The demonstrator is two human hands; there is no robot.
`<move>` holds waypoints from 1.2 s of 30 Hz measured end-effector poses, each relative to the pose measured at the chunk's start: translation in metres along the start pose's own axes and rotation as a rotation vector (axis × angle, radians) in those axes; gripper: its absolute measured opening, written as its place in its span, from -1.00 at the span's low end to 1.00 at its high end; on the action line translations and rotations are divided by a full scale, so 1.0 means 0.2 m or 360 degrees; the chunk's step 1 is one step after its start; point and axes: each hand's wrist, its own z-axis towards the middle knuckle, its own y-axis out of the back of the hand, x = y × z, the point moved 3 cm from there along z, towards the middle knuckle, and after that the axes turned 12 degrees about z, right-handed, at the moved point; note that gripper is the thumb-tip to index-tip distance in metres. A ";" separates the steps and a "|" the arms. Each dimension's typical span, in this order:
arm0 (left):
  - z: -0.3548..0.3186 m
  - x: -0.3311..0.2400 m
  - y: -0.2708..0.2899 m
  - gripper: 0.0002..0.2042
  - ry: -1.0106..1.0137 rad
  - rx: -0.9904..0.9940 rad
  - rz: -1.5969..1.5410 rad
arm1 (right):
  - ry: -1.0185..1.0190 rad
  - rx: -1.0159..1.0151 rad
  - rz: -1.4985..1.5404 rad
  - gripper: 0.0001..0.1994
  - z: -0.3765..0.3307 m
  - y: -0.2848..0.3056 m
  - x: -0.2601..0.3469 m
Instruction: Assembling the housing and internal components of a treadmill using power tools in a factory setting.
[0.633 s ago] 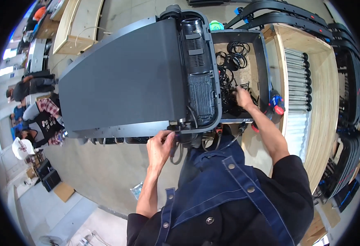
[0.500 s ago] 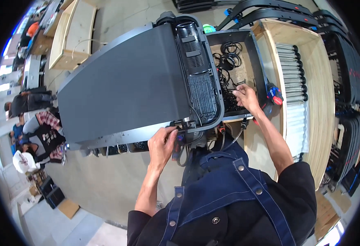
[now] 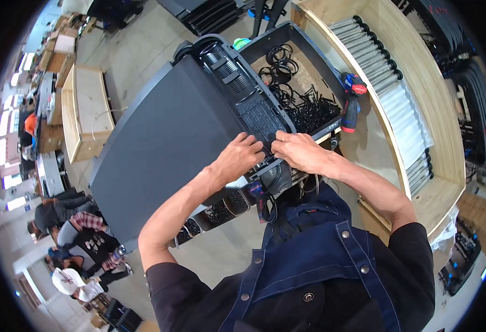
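"What's on camera?"

"I see the dark belted machine (image 3: pixel 168 127), left hand (image 3: pixel 238 159) curled at its near corner, right hand (image 3: pixel 300 151) curled just beside; what either pinches, I cannot tell. Right: a dark-walled bin (image 3: pixel 308 64)."

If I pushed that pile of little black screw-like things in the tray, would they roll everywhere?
The little black screw-like pieces would probably slide and scatter, since they lie loose, pointing every way. Each looks likely light because it's small and thin. They're probably stiff, as they look straight. The tray walls might stop some.
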 end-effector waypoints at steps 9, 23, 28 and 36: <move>0.09 0.15 0.02 -0.72 -0.0312 0.0454 -0.0472 | 0.0076 0.0032 -0.0222 -0.88 0.02 -0.05 -0.08; 0.19 0.22 -0.09 -0.67 -0.0445 0.0905 -0.0668 | 0.0128 -0.0080 -0.0086 -0.87 0.03 -0.19 -0.07; 0.23 0.22 -0.04 -0.68 -0.0373 0.1047 -0.0674 | 0.0081 -0.0227 -0.0189 -0.76 -0.05 -0.26 0.01; 0.24 0.25 -0.01 -0.75 -0.0158 0.1032 -0.0656 | 0.0069 -0.1042 0.0503 -0.76 -0.33 0.01 -0.15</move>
